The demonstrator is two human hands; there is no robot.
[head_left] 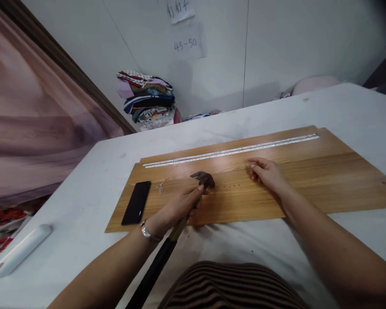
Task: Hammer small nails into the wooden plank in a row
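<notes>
My left hand (186,201) is wrapped around the neck of a claw hammer (203,178), just below its metal head. The hammer's black grip slants down toward my body. Its head is just left of a short row of small dark dots (229,186) on a wooden board (186,174); I cannot tell if they are nail heads or holes. To the right of the row, my right hand (266,172) is low over the board, with curled fingers and the thumb near the index finger. Anything between them is too small to make out. Several loose nails (161,187) lie left of the hammer.
A black phone (136,203) lies on the board's left end. Two ruler-like strips (231,151) run along its far side. The board is on a white-covered table (83,193), with a white rounded object (24,250) at left. Folded clothes (149,101) are stacked behind.
</notes>
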